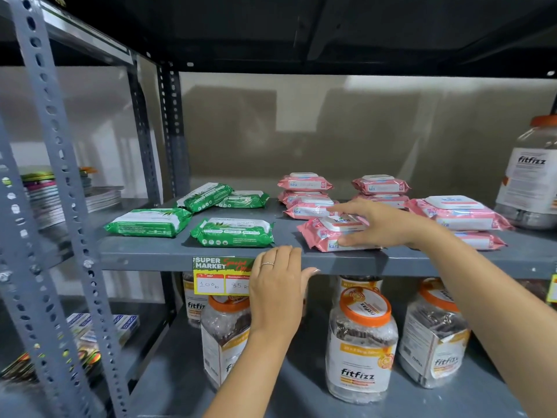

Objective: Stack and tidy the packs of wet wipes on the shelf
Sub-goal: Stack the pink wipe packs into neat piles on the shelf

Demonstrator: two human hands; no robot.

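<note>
Several pink wipe packs lie on the grey shelf (156, 251): two short stacks at the back (305, 184) (380, 185), a bigger stack at the right (458, 214), and one loose pack near the front (324, 236). My right hand (379, 223) grips that front pink pack, thumb under its near edge, fingers over its white lid. Scattered on the left are several green wipe packs (233, 233) (149, 221) (205, 196). My left hand (277, 285) rests on the shelf's front lip, fingers curled over the edge beside the price tag.
A yellow price tag (217, 276) hangs on the shelf lip. Clear jars with orange lids (360, 351) fill the shelf below; another jar (533, 176) stands at the far right of the wipes shelf. Perforated grey uprights (60, 164) frame the left, with books behind.
</note>
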